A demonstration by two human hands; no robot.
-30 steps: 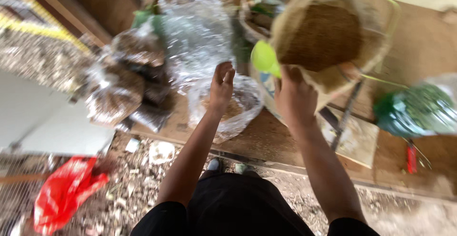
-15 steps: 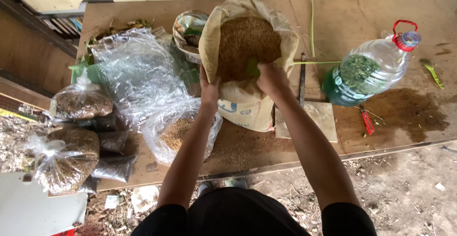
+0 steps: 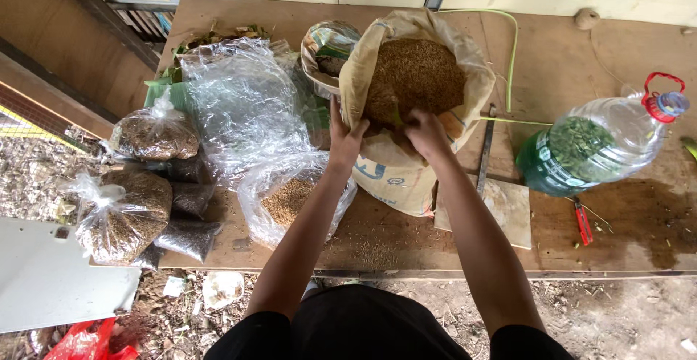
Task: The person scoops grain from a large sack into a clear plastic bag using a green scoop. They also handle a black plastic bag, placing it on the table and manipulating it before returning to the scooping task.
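A brown paper sack (image 3: 385,175) stands open on the wooden table (image 3: 617,244), filled with brown grain (image 3: 417,77). My left hand (image 3: 344,136) grips the sack's left rim. My right hand (image 3: 428,132) is inside the sack's mouth at the grain, closed on a green scoop (image 3: 397,118) of which only a sliver shows. Just left of the sack lies an open clear plastic bag (image 3: 290,200) with a little grain in it.
Several tied bags of grain (image 3: 123,215) are piled at the table's left end, beside crumpled clear plastic (image 3: 239,106). A large plastic bottle (image 3: 595,146) with green contents lies to the right. A red-handled tool (image 3: 583,222) and a metal bar (image 3: 485,153) lie nearby.
My right hand brought the green scoop from above the clear bag down into the sack. My left hand left the clear bag and took the sack's rim. The view swung to the table.
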